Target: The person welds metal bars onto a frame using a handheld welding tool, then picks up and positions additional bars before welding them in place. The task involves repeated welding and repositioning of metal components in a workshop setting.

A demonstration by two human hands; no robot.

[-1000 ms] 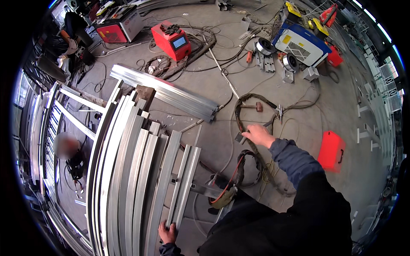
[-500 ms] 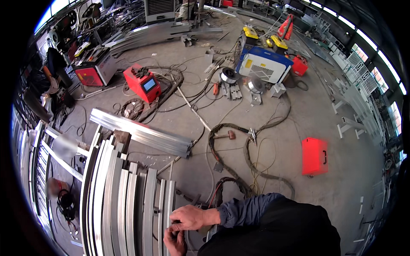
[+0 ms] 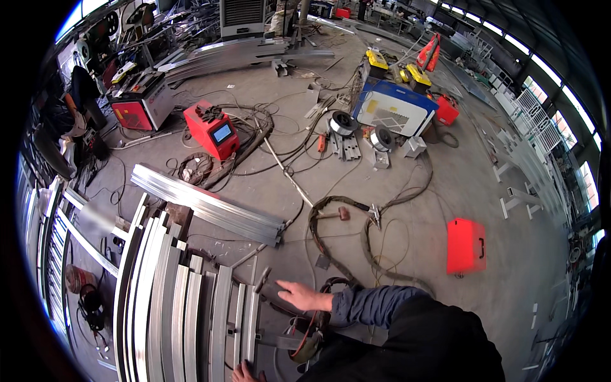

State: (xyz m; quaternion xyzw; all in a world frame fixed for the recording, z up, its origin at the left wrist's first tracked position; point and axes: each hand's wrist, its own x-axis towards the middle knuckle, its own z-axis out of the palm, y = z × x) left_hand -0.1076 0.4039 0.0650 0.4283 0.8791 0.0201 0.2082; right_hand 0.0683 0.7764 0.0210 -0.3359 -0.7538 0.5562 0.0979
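My right hand (image 3: 302, 297) is stretched out to the left with its fingers apart, holding nothing. Just beyond its fingertips is a dark, handle-like object (image 3: 275, 294), whose kind I cannot make out, beside the ends of the metal tubes. My left hand (image 3: 245, 373) is at the bottom edge, partly cut off, its visible fingers extended against the nearest silver tube (image 3: 249, 318). A flat grey bar (image 3: 280, 341) sticks out to the right from that tube. Several long silver profiles (image 3: 167, 305) lie side by side to the left of both hands.
A red rubber-headed mallet (image 3: 344, 213) and thick looped hoses (image 3: 313, 223) lie on the floor ahead. A red case (image 3: 466, 247) stands at right. Farther off are a red machine with a screen (image 3: 213, 130), wire spools (image 3: 344, 123) and a blue-and-white machine (image 3: 394, 105).
My hands, together over the tube before, have parted. The right has moved up and right and opened; the left has dropped toward the bottom edge. The view has shifted slightly.
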